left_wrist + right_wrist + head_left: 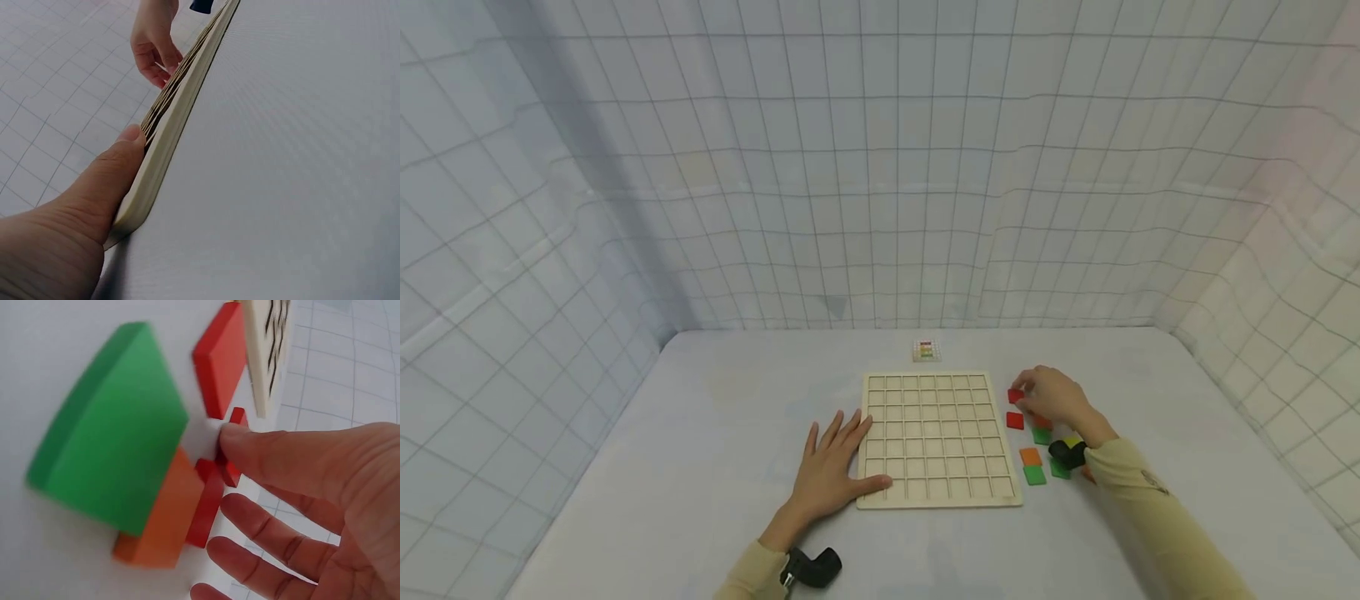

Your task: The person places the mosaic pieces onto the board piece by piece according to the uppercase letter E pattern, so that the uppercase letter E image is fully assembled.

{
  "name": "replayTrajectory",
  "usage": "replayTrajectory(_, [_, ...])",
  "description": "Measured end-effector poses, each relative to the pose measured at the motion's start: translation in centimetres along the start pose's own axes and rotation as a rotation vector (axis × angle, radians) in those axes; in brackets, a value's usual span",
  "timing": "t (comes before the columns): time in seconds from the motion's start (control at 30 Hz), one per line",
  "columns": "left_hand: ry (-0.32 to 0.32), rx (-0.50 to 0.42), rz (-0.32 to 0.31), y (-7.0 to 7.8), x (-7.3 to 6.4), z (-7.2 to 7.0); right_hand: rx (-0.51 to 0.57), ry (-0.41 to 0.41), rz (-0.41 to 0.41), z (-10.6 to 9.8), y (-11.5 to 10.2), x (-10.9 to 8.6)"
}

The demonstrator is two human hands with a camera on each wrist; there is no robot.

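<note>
My left hand (827, 477) lies with its fingers spread at the left edge of a pale wooden grid board (936, 505). Its thumb rests on the board's lower left rim, as the left wrist view also shows. To the right of the board my right hand (1054, 395) has thumb and index finger at opposite edges of a red square tile (1016, 396), pinching it near the table. The other fingers are loosely bent. Another red tile (1015, 421) lies just below. In the right wrist view a green tile (119, 431) overlaps an orange tile (164, 519).
Further tiles lie right of the board, among them an orange tile (1031, 457) and a green tile (1034, 475); my right forearm partly covers others. A small card with a coloured pattern (927, 351) stands behind the board. Grid-patterned curtains (880, 183) enclose the white table (715, 417).
</note>
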State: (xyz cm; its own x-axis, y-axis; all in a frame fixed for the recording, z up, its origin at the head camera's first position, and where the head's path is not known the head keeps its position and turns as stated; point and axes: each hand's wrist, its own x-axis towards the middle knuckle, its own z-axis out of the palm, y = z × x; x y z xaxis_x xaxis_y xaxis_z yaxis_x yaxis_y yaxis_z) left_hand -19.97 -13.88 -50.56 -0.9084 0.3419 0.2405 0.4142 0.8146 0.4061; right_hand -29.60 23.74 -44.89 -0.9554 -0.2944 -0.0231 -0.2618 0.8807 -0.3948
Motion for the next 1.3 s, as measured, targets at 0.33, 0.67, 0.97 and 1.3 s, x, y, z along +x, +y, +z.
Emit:
replayTrajectory(0.33, [0.019,0.019,-0.005,-0.2,0.0,-0.3,0.083,0.144,-0.040,0.6,-2.1,0.9])
replayTrajectory(0.67, [0.024,0.006,-0.007,-0.4,0.0,-0.3,0.267,0.210,-0.238,2.8,-7.2,2.5])
replayTrajectory(0.97, [-0.004,0.002,-0.001,0.0,0.2,0.2,0.369,0.108,-0.283,5.3,-10.2,3.9])
replayTrajectory(1.3, [-0.014,0.011,-0.001,-0.1,0.2,0.2,0.331,0.099,-0.200,6.3,-11.9,5.4])
